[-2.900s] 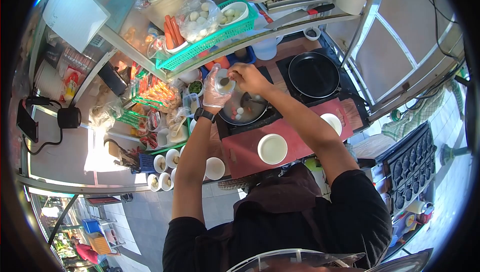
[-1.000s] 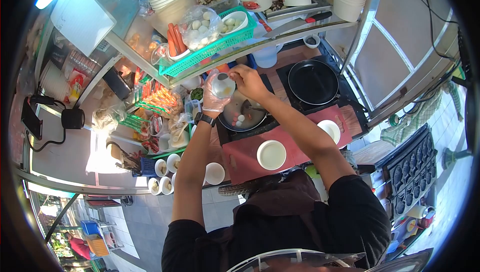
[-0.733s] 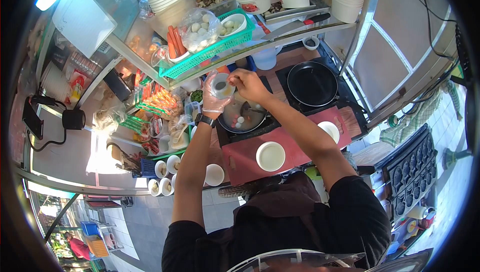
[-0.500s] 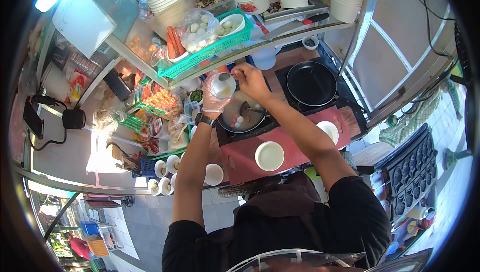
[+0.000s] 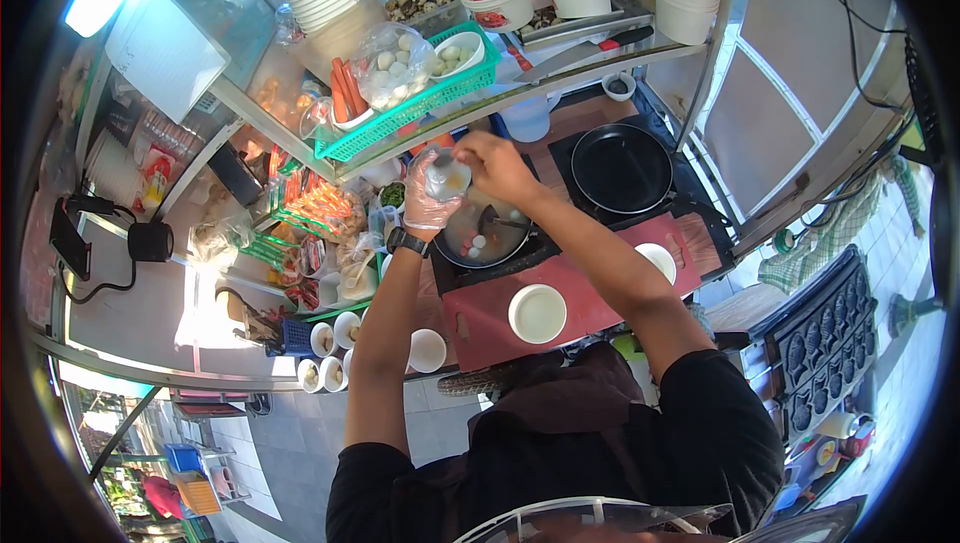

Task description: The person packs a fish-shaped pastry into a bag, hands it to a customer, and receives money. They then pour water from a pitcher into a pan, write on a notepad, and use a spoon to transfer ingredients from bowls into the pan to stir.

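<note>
My left hand (image 5: 426,200), in a clear plastic glove, is wrapped round a small pale cup (image 5: 447,179). The cup is tilted and something orange-yellow shows inside. Bare and curled, my right hand (image 5: 494,165) is at the cup's right rim; whatever its fingers pinch is too small to make out. Just below both hands is a pan (image 5: 481,249) of cloudy liquid on the stove, with white and pink balls and a dark ladle (image 5: 492,216) in it.
An empty black pan (image 5: 622,169) sits on the right burner. White bowls (image 5: 537,313) rest on the red board (image 5: 480,318). A green basket (image 5: 412,115) and a knife (image 5: 575,58) lie on the shelf above. Small cups with food stand at lower left.
The cup has tipped a little and orange-yellow contents now show in it. My right hand has shifted slightly left, nearer the cup. The view has moved very slightly.
</note>
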A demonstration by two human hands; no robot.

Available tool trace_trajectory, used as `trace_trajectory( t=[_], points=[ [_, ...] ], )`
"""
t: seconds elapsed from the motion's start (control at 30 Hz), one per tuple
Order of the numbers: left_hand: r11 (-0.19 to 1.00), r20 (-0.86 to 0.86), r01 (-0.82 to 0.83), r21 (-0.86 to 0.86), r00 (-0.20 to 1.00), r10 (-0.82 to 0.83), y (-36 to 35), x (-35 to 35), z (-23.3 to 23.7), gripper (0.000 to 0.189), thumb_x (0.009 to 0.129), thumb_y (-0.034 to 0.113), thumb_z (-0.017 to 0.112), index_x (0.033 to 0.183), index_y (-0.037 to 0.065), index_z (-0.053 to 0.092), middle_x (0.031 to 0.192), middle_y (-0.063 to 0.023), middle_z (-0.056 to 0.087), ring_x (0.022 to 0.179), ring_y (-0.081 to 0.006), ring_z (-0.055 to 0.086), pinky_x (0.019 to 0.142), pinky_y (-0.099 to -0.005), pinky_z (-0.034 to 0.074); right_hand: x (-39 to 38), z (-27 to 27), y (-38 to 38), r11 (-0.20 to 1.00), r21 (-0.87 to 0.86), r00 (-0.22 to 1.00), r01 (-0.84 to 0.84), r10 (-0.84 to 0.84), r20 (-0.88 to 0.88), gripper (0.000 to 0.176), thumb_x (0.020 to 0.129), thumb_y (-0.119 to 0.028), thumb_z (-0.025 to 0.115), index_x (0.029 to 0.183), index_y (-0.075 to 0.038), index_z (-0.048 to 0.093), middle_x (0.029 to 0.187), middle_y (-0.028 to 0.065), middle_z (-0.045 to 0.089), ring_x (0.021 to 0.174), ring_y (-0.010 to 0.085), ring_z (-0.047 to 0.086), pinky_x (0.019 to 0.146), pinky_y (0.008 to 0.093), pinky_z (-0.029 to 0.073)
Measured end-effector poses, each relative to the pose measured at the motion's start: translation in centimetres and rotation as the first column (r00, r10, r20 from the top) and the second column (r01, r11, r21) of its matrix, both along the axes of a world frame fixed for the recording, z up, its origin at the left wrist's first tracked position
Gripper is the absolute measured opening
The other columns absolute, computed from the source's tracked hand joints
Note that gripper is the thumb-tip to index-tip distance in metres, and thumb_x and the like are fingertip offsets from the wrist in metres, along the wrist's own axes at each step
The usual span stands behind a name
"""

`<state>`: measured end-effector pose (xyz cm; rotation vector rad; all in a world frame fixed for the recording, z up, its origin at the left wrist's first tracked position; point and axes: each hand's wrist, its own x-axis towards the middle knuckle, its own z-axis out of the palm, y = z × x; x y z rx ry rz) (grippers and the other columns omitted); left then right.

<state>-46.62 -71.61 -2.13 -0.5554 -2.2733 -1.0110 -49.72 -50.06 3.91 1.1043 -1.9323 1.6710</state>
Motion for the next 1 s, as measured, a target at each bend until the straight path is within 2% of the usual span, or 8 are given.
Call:
trace_trajectory(
  t=[0.07, 0.17, 0.23, 0.33, 0.57, 0.67, 0.9, 1.0],
  points=[
    [0.994, -0.005, 0.026, 0.103, 1.000, -0.026, 0.1, -0.4, -0.2, 0.090, 0.066, 0.012, 0.093, 0.144, 0.007, 0.048, 0.147, -0.0158, 0.052, 0.137, -0.0307, 0.053, 0.115, -0.0433, 0.044, 0.0, 0.3, 0.2, 0.992, -0.047, 0.992, 0.120, -0.119, 0.037, 0.009, 0.092, 0.002, 0.068, 0.101, 0.003, 0.070, 0.097, 0.0191, 0.072, 0.090, 0.0387, 0.071, 0.079, 0.0428, 0.057],
    [1.000, -0.055, -0.014, 0.026, 0.998, 0.015, 0.2, -0.2, 0.2, 0.089, 0.064, 0.013, 0.091, 0.143, 0.010, 0.051, 0.142, -0.0177, 0.056, 0.133, -0.0366, 0.055, 0.114, -0.0471, 0.044, -0.2, 0.0, 0.1, 0.995, -0.018, 0.995, -0.100, 0.100, -0.007, 0.008, 0.094, 0.005, 0.064, 0.098, 0.002, 0.070, 0.092, 0.0151, 0.071, 0.081, 0.0319, 0.071, 0.075, 0.0394, 0.057],
    [0.999, -0.061, -0.034, 0.002, 0.998, 0.034, 0.4, 0.0, 0.5, 0.089, 0.064, 0.013, 0.091, 0.143, 0.010, 0.051, 0.142, -0.0177, 0.056, 0.133, -0.0371, 0.055, 0.114, -0.0476, 0.044, -0.7, 0.1, 0.2, 0.992, -0.083, 0.994, 0.100, -0.097, 0.042, 0.007, 0.092, 0.002, 0.066, 0.099, 0.003, 0.069, 0.094, 0.0191, 0.071, 0.086, 0.0378, 0.071, 0.077, 0.0432, 0.057],
    [0.996, -0.081, -0.052, -0.077, 0.996, 0.046, 0.6, 0.4, 1.6, 0.088, 0.065, 0.014, 0.092, 0.142, 0.009, 0.050, 0.143, -0.0179, 0.055, 0.134, -0.0358, 0.055, 0.114, -0.0465, 0.044, -0.7, -0.3, 0.2, 0.999, -0.046, 0.998, -0.015, 0.018, 0.063, 0.008, 0.093, 0.000, 0.065, 0.100, 0.002, 0.069, 0.093, 0.0195, 0.072, 0.085, 0.0375, 0.071, 0.077, 0.0428, 0.057],
    [0.985, -0.144, -0.093, -0.146, 0.987, 0.072, 1.2, 0.5, 2.2, 0.089, 0.066, 0.015, 0.093, 0.143, 0.007, 0.048, 0.140, -0.0171, 0.056, 0.130, -0.0343, 0.057, 0.111, -0.0448, 0.046, 0.3, 0.8, 0.6, 0.989, -0.091, 0.993, 0.116, -0.114, 0.023, 0.009, 0.093, 0.002, 0.066, 0.102, 0.002, 0.069, 0.096, 0.0180, 0.071, 0.089, 0.0366, 0.071, 0.079, 0.0423, 0.056],
    [0.998, -0.042, -0.047, 0.032, 0.998, 0.048, 1.3, 0.3, 2.1, 0.091, 0.063, 0.016, 0.093, 0.142, 0.008, 0.049, 0.139, -0.0206, 0.057, 0.128, -0.0415, 0.056, 0.110, -0.0502, 0.046, 0.7, 0.9, 1.1, 0.959, 0.019, 0.958, -0.283, 0.283, -0.052, 0.010, 0.089, 0.007, 0.067, 0.098, 0.001, 0.068, 0.102, 0.0144, 0.070, 0.093, 0.0339, 0.069, 0.080, 0.0393, 0.056],
    [0.990, -0.065, -0.052, -0.131, 0.997, 0.043, 0.6, 0.2, 2.7, 0.093, 0.064, 0.019, 0.093, 0.144, 0.007, 0.048, 0.139, -0.0230, 0.057, 0.128, -0.0427, 0.056, 0.109, -0.0501, 0.047, 1.0, 1.6, 1.8, 0.933, 0.212, 0.946, -0.290, 0.313, -0.082, 0.013, 0.089, 0.007, 0.066, 0.101, 0.001, 0.068, 0.100, 0.0151, 0.069, 0.091, 0.0343, 0.069, 0.078, 0.0401, 0.055],
    [0.981, -0.009, -0.044, -0.191, 0.999, 0.043, 0.2, 0.8, 3.3, 0.092, 0.066, 0.016, 0.090, 0.146, 0.008, 0.046, 0.141, -0.0215, 0.057, 0.131, -0.0427, 0.054, 0.111, -0.0510, 0.044, 0.3, 1.9, 1.5, 1.000, 0.008, 0.997, -0.004, 0.005, -0.082, 0.013, 0.091, 0.003, 0.068, 0.103, 0.000, 0.069, 0.101, 0.0157, 0.069, 0.090, 0.0373, 0.069, 0.079, 0.0417, 0.055]
  ],
)
